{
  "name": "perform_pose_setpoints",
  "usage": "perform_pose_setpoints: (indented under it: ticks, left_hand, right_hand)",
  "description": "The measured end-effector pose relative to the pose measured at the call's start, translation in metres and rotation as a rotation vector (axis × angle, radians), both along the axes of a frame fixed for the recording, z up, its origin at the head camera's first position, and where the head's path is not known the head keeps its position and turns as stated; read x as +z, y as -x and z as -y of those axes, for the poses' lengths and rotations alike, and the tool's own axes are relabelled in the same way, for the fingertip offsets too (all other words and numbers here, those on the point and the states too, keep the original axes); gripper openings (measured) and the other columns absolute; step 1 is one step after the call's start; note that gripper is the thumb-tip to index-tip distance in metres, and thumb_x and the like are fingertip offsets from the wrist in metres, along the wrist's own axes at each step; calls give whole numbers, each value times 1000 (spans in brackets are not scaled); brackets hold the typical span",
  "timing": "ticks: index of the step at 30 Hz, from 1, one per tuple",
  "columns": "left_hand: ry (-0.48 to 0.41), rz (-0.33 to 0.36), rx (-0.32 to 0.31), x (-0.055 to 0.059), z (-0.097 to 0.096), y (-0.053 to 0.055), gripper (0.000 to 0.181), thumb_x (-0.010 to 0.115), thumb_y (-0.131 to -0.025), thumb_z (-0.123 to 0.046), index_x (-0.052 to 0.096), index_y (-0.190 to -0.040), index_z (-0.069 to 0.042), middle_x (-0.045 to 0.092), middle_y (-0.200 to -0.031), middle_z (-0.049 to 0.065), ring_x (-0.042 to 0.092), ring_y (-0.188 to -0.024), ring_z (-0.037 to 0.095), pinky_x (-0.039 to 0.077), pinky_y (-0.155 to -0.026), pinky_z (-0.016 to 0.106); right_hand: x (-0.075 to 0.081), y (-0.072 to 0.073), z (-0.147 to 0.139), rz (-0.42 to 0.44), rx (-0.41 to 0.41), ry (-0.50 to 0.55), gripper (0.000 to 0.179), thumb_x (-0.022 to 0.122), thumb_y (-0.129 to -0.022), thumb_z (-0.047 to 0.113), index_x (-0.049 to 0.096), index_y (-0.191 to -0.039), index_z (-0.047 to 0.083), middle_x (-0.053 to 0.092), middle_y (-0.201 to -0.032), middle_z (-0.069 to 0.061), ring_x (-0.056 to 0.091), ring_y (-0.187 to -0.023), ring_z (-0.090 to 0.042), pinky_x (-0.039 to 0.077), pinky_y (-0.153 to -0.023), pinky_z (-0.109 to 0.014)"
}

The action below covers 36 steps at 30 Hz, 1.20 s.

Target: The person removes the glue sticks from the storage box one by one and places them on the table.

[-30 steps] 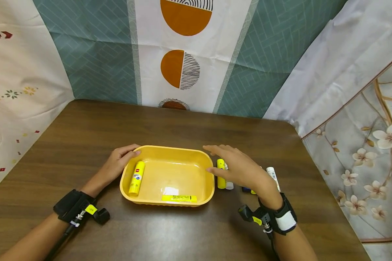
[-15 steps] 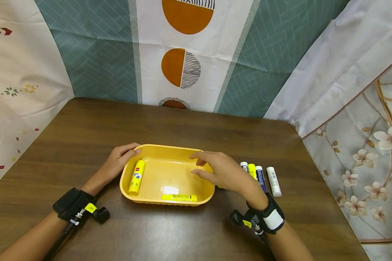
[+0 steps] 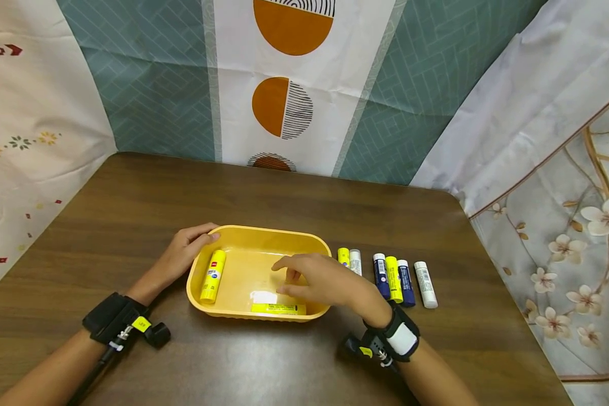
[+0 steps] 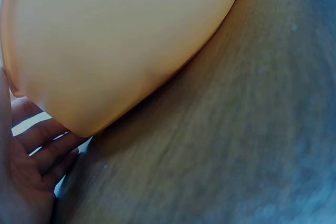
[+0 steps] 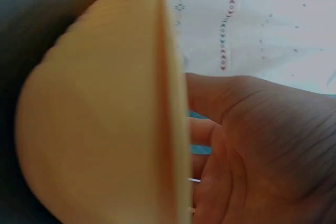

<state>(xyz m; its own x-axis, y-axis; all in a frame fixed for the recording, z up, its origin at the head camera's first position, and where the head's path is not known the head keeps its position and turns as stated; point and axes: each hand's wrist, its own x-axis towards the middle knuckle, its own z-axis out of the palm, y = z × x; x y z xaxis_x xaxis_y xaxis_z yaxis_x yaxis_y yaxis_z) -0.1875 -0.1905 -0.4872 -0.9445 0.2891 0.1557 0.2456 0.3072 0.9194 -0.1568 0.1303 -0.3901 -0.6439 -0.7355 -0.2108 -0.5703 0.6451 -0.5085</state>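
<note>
A yellow plastic tray sits mid-table, a yellow glue stick lying along its left end and a second yellow stick along its near wall. My left hand holds the tray's left end, thumb over the rim; in the left wrist view its fingers reach behind the outer wall. Over the tray's right half is my right hand, fingers loosely bent with nothing between them. It hides the tray's right end. In the right wrist view the tray wall covers my right fingertips.
Right of the tray, several glue sticks lie on the table: a yellow one and a white one, partly hidden by my right hand, then a navy, a yellow, another navy and a white. Patterned cloths hang behind.
My right hand has moved left, from over the tray's right edge and the nearby glue sticks to over the tray's inside, uncovering more sticks. My left hand stays on the tray.
</note>
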Motion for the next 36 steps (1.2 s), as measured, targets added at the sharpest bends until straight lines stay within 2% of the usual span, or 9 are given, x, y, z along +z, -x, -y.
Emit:
perform_pose_setpoints:
  ticks: [5,10,18,22,26,32,36]
  left_hand:
    - [-7,-9,6,0,0,0,33,48,-108,-23,64,-130,-4,67,-116,16,65,-92,19,56,-80,23]
    - [-14,-11,3,-1,0,0,33,49,-108,-22,64,-130,-3,67,-116,17,65,-91,18,56,-80,23]
    - [-14,-14,1,-1,0,0,32,49,-107,-21,65,-129,-3,68,-114,17,65,-91,19,55,-80,22]
    - [-7,-14,5,0,0,0,33,48,-108,-22,65,-129,-4,68,-114,16,65,-91,19,55,-80,22]
    - [-2,-13,4,0,-1,-1,33,48,-108,-22,65,-130,-4,68,-115,16,64,-92,19,54,-82,21]
    - [-4,-24,11,-1,-1,-1,33,49,-108,-21,64,-130,-3,68,-116,16,65,-93,18,54,-82,20]
    - [-5,-22,9,-1,-1,0,33,48,-108,-21,64,-130,-3,68,-115,17,65,-92,18,55,-81,20]
  right_hand:
    - [-8,-2,4,2,79,-20,48,73,-95,33,62,-137,14,65,-102,2,58,-91,-14,47,-83,-24]
    - [-16,-3,7,30,164,-5,44,76,-92,24,63,-133,14,62,-101,-1,55,-93,-17,45,-81,-22]
    - [-22,-4,11,117,152,-14,36,76,-92,19,64,-126,15,60,-91,4,54,-83,-11,46,-74,-19]
    - [-26,-3,14,126,148,3,35,77,-92,18,63,-124,15,58,-89,4,54,-80,-12,45,-71,-18]
    - [-29,-4,15,81,136,5,33,78,-91,21,62,-119,16,58,-88,4,53,-78,-10,45,-70,-19]
    - [-35,-7,20,-46,97,-20,33,78,-91,33,60,-114,19,57,-80,6,50,-69,-5,41,-64,-19]
    - [-37,-8,21,-77,70,-32,34,78,-90,39,58,-112,22,56,-78,7,49,-67,-4,39,-62,-19]
